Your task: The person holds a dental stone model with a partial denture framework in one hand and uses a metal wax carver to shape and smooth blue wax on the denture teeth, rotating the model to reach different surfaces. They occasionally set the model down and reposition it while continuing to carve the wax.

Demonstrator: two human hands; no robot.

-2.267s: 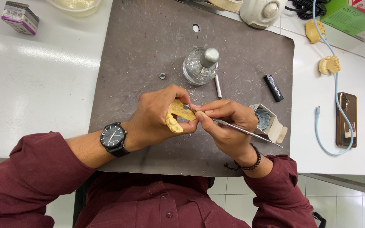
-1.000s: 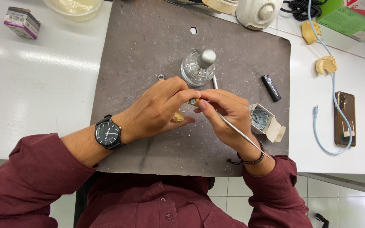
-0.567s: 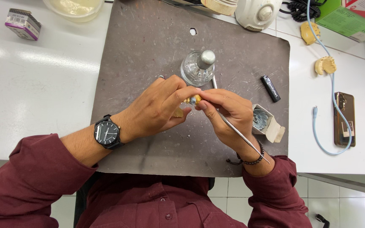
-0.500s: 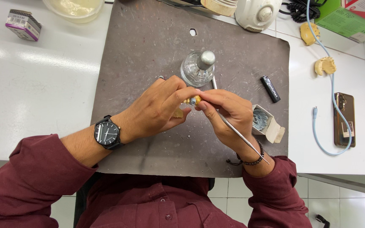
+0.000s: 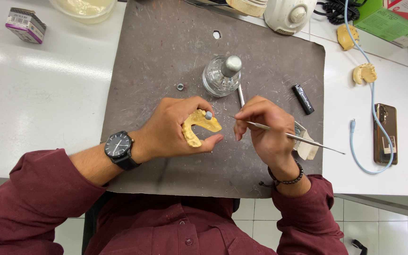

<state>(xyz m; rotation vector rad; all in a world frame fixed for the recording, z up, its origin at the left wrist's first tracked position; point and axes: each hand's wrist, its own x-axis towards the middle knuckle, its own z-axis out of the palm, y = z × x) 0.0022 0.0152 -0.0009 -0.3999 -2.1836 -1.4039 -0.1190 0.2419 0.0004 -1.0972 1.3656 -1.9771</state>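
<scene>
My left hand (image 5: 173, 130) holds a yellow horseshoe-shaped dental cast (image 5: 198, 125) above the grey work mat (image 5: 166, 56). A small grey piece sits on top of the cast. My right hand (image 5: 265, 132) grips a thin metal instrument (image 5: 289, 137) like a pen. Its pointed tip lies a short way right of the cast and does not touch it. A black watch is on my left wrist, a bead bracelet on my right.
A glass spirit lamp (image 5: 220, 75) with a metal cap stands just beyond my hands. A black lighter (image 5: 303, 99) lies to its right. Off the mat are two yellow casts (image 5: 364, 73), a phone (image 5: 386, 134) on a blue cable, a small box (image 5: 24, 24) and a bowl (image 5: 83, 7).
My hands were pressed together by the lamp with the tool tip at the cast. They have drawn toward me and apart; the cast is turned into view and the tip is off it.
</scene>
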